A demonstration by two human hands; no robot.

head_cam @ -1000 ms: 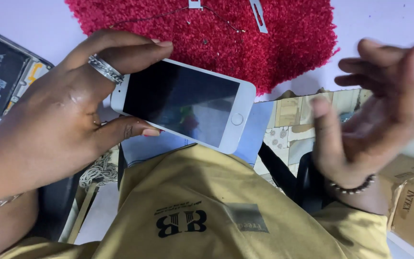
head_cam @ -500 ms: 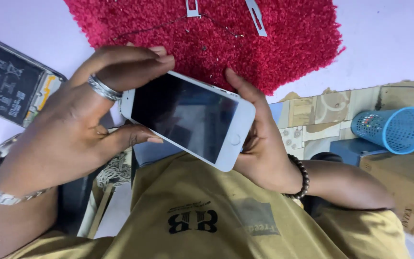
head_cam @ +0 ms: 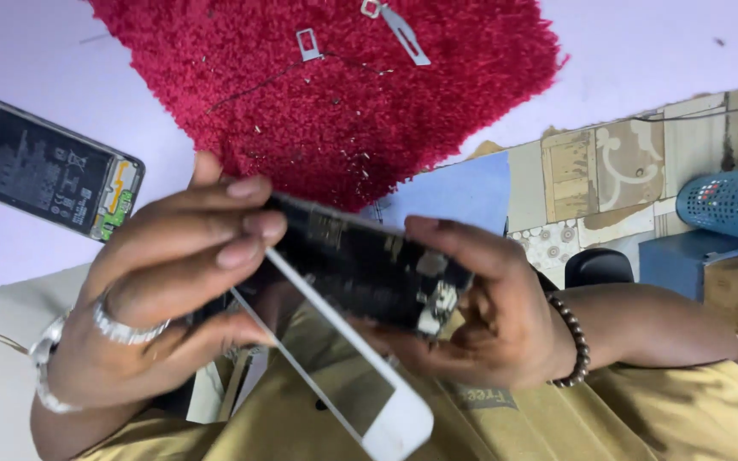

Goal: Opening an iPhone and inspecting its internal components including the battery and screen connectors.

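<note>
Head view, single moment. Item one: a slim smartphone, opened like a book, held above the person's lap and just in front of the tabletop edge. Its white-framed glass screen panel [head_cam: 348, 376] hangs down and toward the camera, hinged away from the dark phone body with exposed circuit boards and metal shields [head_cam: 369, 269], which stays level between the hands.

Item two: the left hand [head_cam: 172, 282], wearing a silver ring and a metal wrist bracelet; its fingers are closed over the upper end of the phone body, thumb beneath, near the seam where the panel parts.

Item three: the right hand [head_cam: 480, 316], wearing a dark bead bracelet; its fingers are wrapped round the lower end of the body, gripping it from underneath and behind.

Progress, as judged from the pose: the screen is already lifted off the body along one side. Whether a cable still joins the two halves cannot be told, so full separation appears not yet done.

Surroundings: a shaggy crimson fibre mat [head_cam: 335, 94] on the pale lilac tabletop [head_cam: 651, 60], carrying a small silver metal blade tool [head_cam: 405, 34]; a second, back-off phone showing a black battery [head_cam: 44, 171] lies well apart at the left; a blue perforated plastic basket [head_cam: 732, 205] stands on the floor at the right.
</note>
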